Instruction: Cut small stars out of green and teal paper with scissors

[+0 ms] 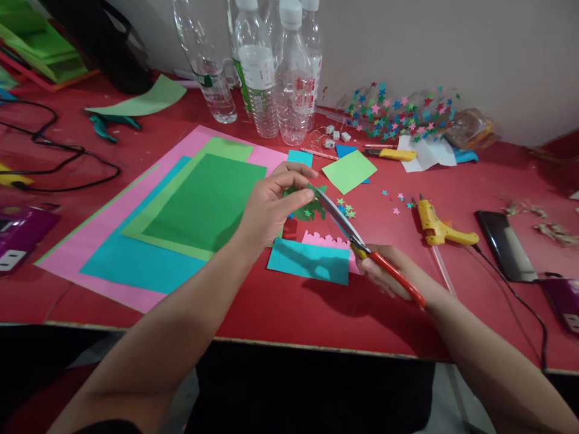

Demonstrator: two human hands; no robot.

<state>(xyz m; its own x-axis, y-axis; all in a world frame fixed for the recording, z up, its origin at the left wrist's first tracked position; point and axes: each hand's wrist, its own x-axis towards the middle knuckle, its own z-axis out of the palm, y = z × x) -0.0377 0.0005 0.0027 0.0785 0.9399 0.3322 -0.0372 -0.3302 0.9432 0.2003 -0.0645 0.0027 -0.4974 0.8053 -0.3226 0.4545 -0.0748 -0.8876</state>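
My left hand [280, 202] pinches a small piece of dark green paper [316, 208] with a ragged cut edge. In my right hand [384, 268] is a pair of scissors [346, 226] with red and yellow handles, its blades pointing up and left to the green paper at my left fingertips. Small cut paper stars [348, 210] lie just beyond the blades. Below them a blue paper strip [310, 262] partly covers a pink strip [328, 239] with a notched edge. Left of my left hand, dark green sheets [203, 202] rest on lighter green, blue and pink sheets [63, 253].
Several plastic bottles [294, 84] stand at the back by a bag of coloured stars [402, 111]. On the right lie a yellow glue gun [441, 226], a phone [504, 244] and a yellow cutter [395, 154]. Teal pliers [108, 126] and black cable [67, 147] are left.
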